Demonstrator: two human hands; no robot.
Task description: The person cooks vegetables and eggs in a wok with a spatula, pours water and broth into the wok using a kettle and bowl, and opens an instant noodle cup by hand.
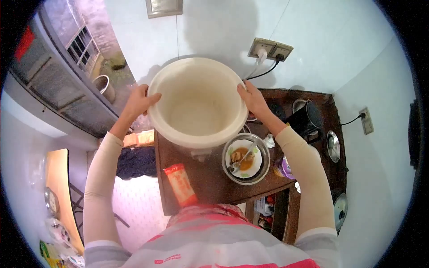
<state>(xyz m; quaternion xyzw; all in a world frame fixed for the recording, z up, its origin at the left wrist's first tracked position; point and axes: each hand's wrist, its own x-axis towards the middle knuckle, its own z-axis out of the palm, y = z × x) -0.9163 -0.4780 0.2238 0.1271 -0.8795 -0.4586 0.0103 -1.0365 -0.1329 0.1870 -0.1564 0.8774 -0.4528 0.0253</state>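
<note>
A large cream-coloured bucket (197,139) is tilted towards me over the brown table, and its inside looks bare. On its left rim, my left hand (140,103) grips with the thumb over the edge. My right hand (255,100) holds the opposite side of the rim the same way. Below the bucket, to the right, a plate of food (234,170) with a spoon (243,159) rests on a clear bowl (264,173). A red and white packet (181,184) lies on the table at the left front. The bucket's underside is mostly hidden.
The brown table (210,176) ends at the left, beside a pale floor. A black jug-like appliance (308,118) and a purple container (283,169) stand at the right. Behind is a wall with plugged sockets (270,49); a door (71,89) opens at the left.
</note>
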